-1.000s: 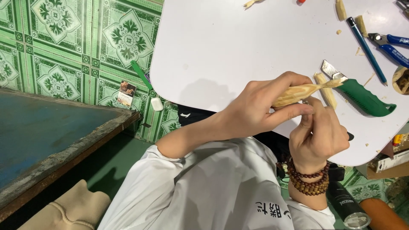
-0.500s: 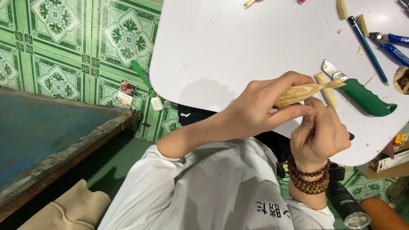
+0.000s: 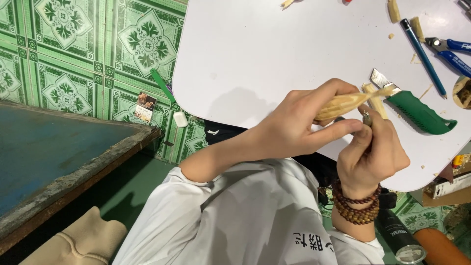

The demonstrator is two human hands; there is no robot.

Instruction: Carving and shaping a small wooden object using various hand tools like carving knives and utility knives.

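Above the white worktop (image 3: 255, 54), a pale wooden stick (image 3: 343, 102), tip pointing right, is clamped in the left hand (image 3: 294, 127), the right hand (image 3: 370, 154) closed around a small tool beneath.

Left hand (image 3: 299, 125) and right hand (image 3: 370, 152) meet, both grips closed.

small brown-and-white packet (image 3: 145, 107) on green tiled floor, perhaps a cardboard box (image 3: 449, 189) at right edge under table
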